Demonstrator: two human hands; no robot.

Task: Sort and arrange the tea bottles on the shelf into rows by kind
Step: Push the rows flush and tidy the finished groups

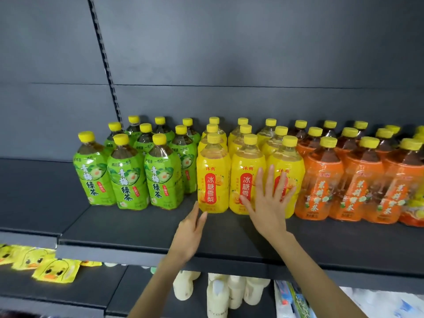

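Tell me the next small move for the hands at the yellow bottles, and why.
Probably nudge the front yellow bottles back, snug against their rows. The right hand lies flat across two of them, the left hand is open by the third's base, and kinds already stand grouped.

The left hand [190, 235] and right hand [270, 203] were bare, with slim fingers [271, 180]. The left forearm [156, 283] and right forearm [314, 278] were uncovered as far as the view's lower edge.

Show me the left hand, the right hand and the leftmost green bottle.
left hand [191, 234]: head view, back of hand.
right hand [268, 208]: head view, back of hand.
leftmost green bottle [91, 177]: head view, label.
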